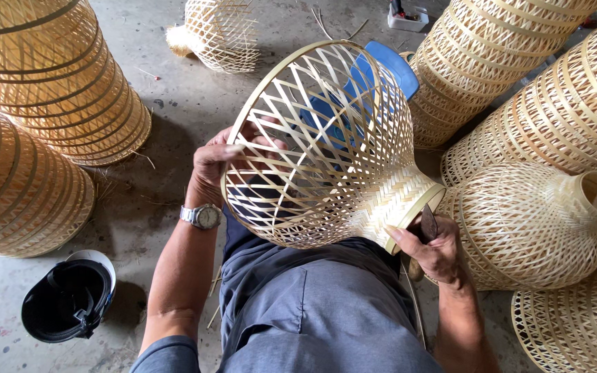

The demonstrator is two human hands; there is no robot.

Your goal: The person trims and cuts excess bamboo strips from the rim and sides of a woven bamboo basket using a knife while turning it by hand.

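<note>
Gripping the wide open rim of a woven bamboo basket, left hand has fingers curled through the lattice, watch on the wrist. Right hand is clenched on a small dark knife pressed at the basket's narrow, tightly woven neck. Basket lies tilted across the lap, over grey trousers. Blue stool shows behind through the weave. Finished baskets crowd close: tall stack left, vase-shaped one just beside the right hand. Black helmet on concrete floor, lower left.
</note>
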